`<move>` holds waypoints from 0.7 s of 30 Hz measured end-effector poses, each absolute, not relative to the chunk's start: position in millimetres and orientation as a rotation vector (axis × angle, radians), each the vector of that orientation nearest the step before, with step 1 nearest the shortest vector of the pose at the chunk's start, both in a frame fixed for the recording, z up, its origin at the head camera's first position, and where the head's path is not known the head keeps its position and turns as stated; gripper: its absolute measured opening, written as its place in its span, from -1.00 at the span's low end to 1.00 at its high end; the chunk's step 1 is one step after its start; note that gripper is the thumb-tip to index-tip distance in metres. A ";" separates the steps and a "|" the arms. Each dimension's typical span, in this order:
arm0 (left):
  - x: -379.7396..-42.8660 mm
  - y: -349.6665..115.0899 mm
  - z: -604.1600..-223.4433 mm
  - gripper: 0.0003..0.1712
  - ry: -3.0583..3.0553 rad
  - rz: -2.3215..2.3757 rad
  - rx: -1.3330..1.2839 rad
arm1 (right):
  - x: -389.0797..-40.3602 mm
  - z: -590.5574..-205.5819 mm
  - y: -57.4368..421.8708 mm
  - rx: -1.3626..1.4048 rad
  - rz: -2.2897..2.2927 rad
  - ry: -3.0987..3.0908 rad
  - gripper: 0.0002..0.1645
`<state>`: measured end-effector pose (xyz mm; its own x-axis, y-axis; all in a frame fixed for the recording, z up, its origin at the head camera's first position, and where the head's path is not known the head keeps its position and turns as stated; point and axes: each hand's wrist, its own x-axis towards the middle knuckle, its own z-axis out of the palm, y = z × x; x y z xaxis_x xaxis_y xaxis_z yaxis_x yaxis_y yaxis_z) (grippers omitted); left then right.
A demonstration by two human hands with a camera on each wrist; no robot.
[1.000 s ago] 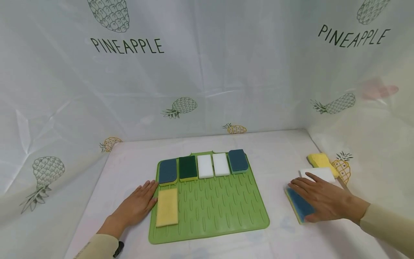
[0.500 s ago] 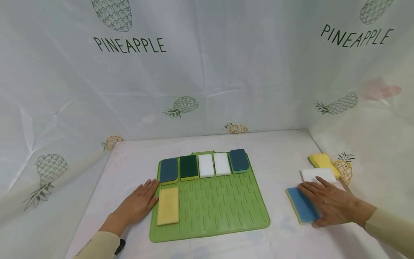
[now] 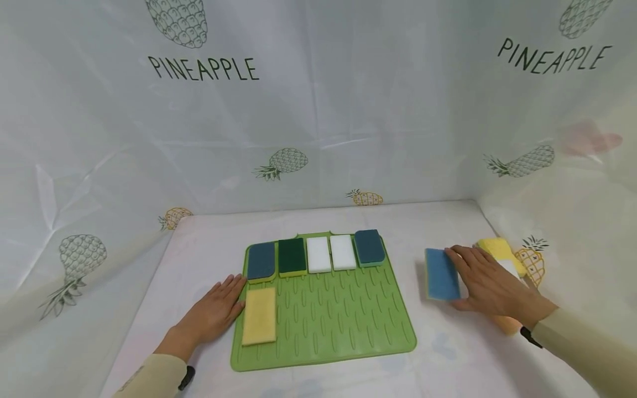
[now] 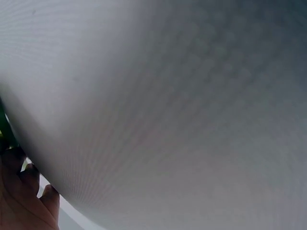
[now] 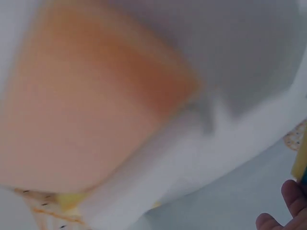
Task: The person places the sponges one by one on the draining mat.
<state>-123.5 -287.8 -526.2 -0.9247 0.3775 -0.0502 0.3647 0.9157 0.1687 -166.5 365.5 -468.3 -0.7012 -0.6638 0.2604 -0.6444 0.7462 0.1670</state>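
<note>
A blue-topped sponge (image 3: 442, 275) with a yellow layer is tilted above the table, gripped by my right hand (image 3: 490, 282) between fingers and thumb. In the right wrist view just a yellow edge of that sponge (image 5: 300, 160) shows beside the fingertips. My left hand (image 3: 214, 309) lies flat, its fingertips at the left edge of a green ribbed mat (image 3: 343, 320). On the mat a row of sponges runs along the back: a blue one (image 3: 261, 260), a dark green one (image 3: 291, 256), two white ones (image 3: 318, 254) and another blue one (image 3: 369, 246). A pale yellow sponge (image 3: 260, 316) lies in front at the left.
Behind my right hand are a yellow sponge (image 3: 495, 249) and a partly hidden white sponge (image 3: 510, 267). An orange sponge (image 5: 96, 105) lies beneath my right wrist. A pineapple-printed sheet (image 3: 318, 110) walls the back and both sides.
My right hand has gripped the blue sponge, lifted it off the table and carried it up and left. The orange sponge has come into sight. My left hand stays in place.
</note>
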 end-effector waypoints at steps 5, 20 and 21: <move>-124.4 -288.6 -526.7 -0.26 2.992 0.244 0.579 | -183.7 -465.0 330.1 1.024 -0.037 -2.552 0.38; -125.0 -286.0 -524.1 -0.27 2.981 0.285 0.542 | -197.9 -455.5 238.3 1.101 -0.008 -2.528 0.45; -124.5 -285.9 -524.2 -0.27 2.979 0.290 0.540 | -197.7 -456.5 232.7 1.107 -0.009 -2.532 0.45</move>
<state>-124.5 -285.9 -524.2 -0.9322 0.3562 -0.0639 0.3372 0.9191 0.2038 -197.7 232.7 -456.5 -0.6194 -0.7097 0.3357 -0.7071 0.6901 0.1541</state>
